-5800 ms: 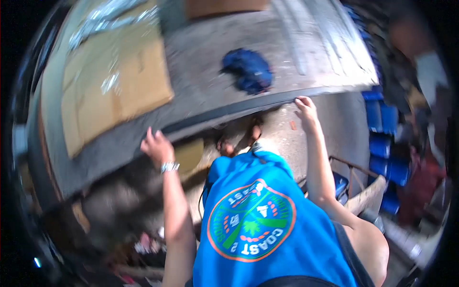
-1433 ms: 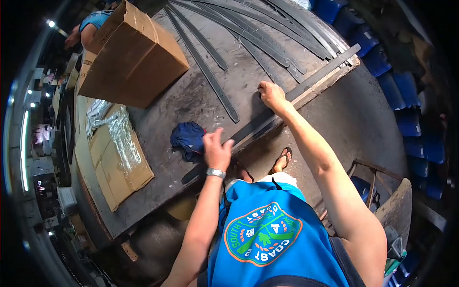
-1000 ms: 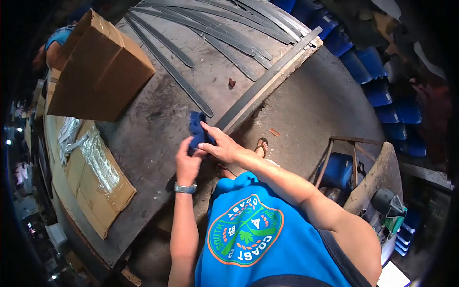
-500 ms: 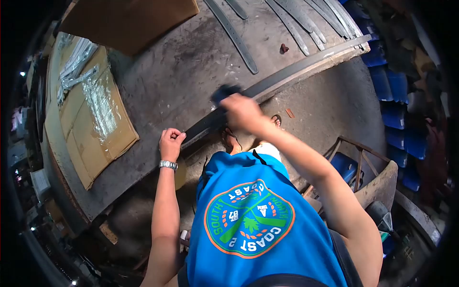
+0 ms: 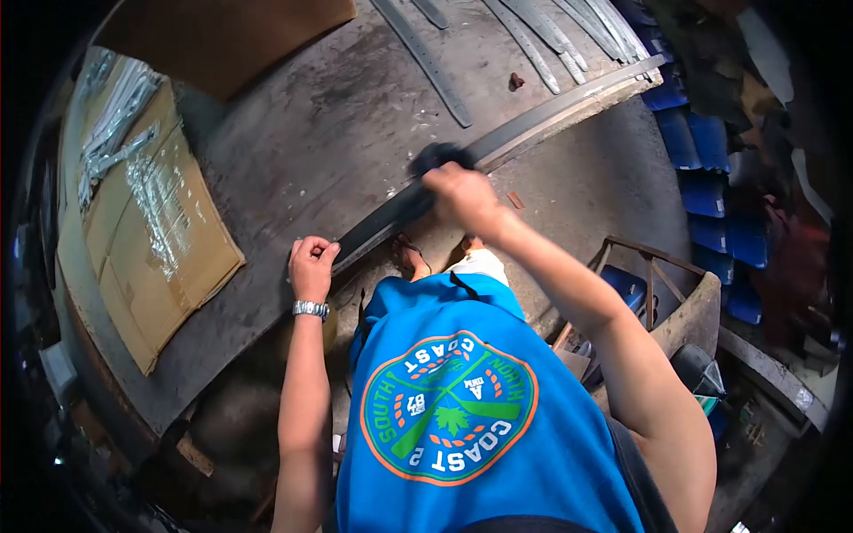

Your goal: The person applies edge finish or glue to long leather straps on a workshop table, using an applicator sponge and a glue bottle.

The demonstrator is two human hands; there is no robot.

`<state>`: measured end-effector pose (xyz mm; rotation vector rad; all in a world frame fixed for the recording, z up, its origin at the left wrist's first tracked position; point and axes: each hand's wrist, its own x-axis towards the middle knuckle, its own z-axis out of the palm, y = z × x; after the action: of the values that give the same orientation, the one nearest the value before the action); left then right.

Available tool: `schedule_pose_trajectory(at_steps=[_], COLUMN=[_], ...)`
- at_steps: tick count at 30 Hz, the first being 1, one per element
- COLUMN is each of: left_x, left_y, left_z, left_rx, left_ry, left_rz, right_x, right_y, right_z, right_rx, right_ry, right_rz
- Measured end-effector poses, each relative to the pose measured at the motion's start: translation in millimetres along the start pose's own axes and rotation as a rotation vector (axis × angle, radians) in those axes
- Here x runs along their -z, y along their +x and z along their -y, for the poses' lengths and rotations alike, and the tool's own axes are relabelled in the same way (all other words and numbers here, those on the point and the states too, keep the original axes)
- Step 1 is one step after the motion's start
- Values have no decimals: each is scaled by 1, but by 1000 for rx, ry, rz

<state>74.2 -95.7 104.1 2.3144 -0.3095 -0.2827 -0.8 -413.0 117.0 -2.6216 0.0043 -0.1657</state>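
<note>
Table edge [image 5: 586, 112] below strap [image 5: 380, 224]: left grip [image 5: 311, 265] tight on strap, right grip [image 5: 465, 194] (blurred) round cloth [image 5: 438, 157]

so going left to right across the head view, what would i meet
flattened cardboard with clear plastic on it → left hand, watch on its wrist → right hand with the dark blue cloth → small reddish-brown scrap on the tabletop → blue plastic containers

The scene is viewed from the person's head, facing forward and steeply down. The blue shirt [image 5: 551, 444] is seen close, the table [image 5: 275, 151] farther off.
</note>
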Motion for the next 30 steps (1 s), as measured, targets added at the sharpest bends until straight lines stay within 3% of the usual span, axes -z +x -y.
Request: schedule_pose_trajectory(at_steps=[4, 5, 9, 14, 16, 17, 21, 24, 27, 28, 29, 30], left_x=[0, 0, 3, 3, 0, 2, 22, 21, 17, 15, 15, 14], left_y=[2, 2, -2, -6, -8, -11, -20, -19, -14, -13, -11, -12], left_z=[11, 21, 12, 9, 10, 12, -4, 6, 21, 22, 23, 22], left_rx=[-1, 39, -7, 16, 21, -66, -20, -34, -127, -154, -246, -204], left_ry=[-16, -88, -99, -82, -90, -47, -133, -97, -108, -104, -75, -106], left_rz=[-7, -7, -6, -10, -3, -28, 102, 151, 117, 116, 93, 108], right_x=[-72, -84, -48, 27, 52, 58, 66, 10, -56, -87, -95, -84], right_y=[10, 12, 9, -14, -14, -12, -6, -6, 7, 13, 13, 17], right_z=[136, 149, 94, -40, -46, -44, -19, -2, 93, 124, 135, 140], right_rx=[245, 291, 68, -264, -374, -383, -433, -42, -46, 175, 205, 195], right_ry=[142, 149, 35, -110, 20, 66, 187, 158, 141, 248, 251, 144], right_rz=[444, 430, 337, -41, -11, -56, -121, -38, 296, 261, 275, 460])
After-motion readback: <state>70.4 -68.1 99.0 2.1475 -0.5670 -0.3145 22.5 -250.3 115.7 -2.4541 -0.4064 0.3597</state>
